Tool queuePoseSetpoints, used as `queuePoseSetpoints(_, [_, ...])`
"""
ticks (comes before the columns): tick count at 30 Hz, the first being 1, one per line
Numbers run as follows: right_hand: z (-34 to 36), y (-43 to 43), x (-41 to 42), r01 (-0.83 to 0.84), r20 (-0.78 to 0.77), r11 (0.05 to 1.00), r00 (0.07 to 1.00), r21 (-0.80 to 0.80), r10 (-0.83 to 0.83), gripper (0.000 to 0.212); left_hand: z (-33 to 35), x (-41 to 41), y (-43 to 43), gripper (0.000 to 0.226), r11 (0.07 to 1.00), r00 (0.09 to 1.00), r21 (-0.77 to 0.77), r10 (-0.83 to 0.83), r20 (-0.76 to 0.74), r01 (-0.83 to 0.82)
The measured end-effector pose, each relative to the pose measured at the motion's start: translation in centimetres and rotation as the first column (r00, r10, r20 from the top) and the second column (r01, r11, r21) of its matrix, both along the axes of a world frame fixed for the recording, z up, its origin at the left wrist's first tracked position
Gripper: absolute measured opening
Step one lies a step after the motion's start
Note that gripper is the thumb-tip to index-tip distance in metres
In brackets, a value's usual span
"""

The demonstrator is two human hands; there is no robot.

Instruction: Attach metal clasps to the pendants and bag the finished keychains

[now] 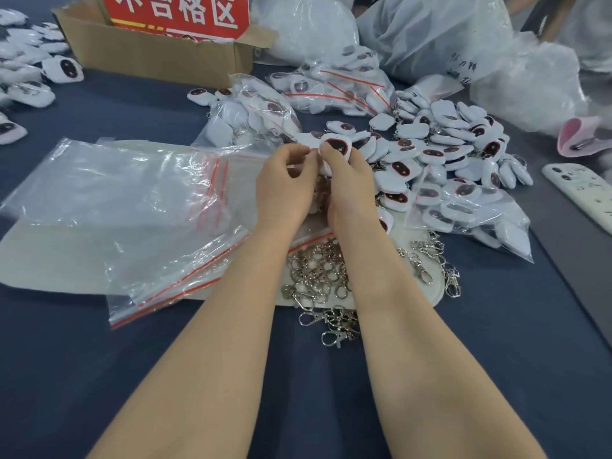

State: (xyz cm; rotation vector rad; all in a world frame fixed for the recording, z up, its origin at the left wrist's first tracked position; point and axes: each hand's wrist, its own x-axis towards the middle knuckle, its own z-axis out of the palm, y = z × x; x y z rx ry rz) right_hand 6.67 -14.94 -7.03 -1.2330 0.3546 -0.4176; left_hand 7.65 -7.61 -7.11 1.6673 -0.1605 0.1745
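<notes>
My right hand (347, 190) pinches a white pendant (339, 147) with a dark red oval face, held upright above the work mat. Close against it, my left hand (284, 187) has its fingers curled at the pendant's left edge; what it pinches is hidden behind the fingers. A metal clasp (322, 190) shows dimly between the two palms. Loose silver clasps (314, 276) lie heaped under my forearms. Unfinished white pendants (440, 150) are piled to the right. Empty zip bags (132, 207) with red seal lines lie spread on the left.
A cardboard box (155, 58) with a red sign stands at the back left. Filled bags (334, 91) and large white sacks (440, 31) crowd the back. A white phone (583, 193) lies at the right edge, with a pink item (586, 137) behind it. More pendants (26, 77) lie far left.
</notes>
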Motion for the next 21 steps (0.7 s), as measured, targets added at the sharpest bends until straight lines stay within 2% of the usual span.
queuePoseSetpoints(4, [0.07,-0.19,0.06,0.006,0.022,1.0,1.0,-0.024,-0.006,0.004,-0.12,-0.07,-0.17,0.011,0.995,0.999,0.097,-0.026,0.046,0.022])
queuePoseSetpoints(9, [-0.14,-0.12,-0.06,-0.017,0.031,0.996,0.999,-0.084,0.02,0.01,-0.03,0.24,-0.13,0.014,0.994,1.0,0.105,-0.024,0.02,0.022])
queuePoseSetpoints(16, [-0.24,-0.31,-0.14,-0.074,0.101,0.995,0.992,-0.073,0.082,0.007,-0.17,0.16,-0.25,0.018,0.994,0.999,0.108,-0.017,0.036,0.013])
queuePoseSetpoints(21, [-0.43,-0.33,0.01,-0.078,0.069,0.992,0.994,-0.095,0.085,0.003,0.05,0.29,-0.07,0.019,0.991,0.999,0.134,-0.01,0.036,0.005])
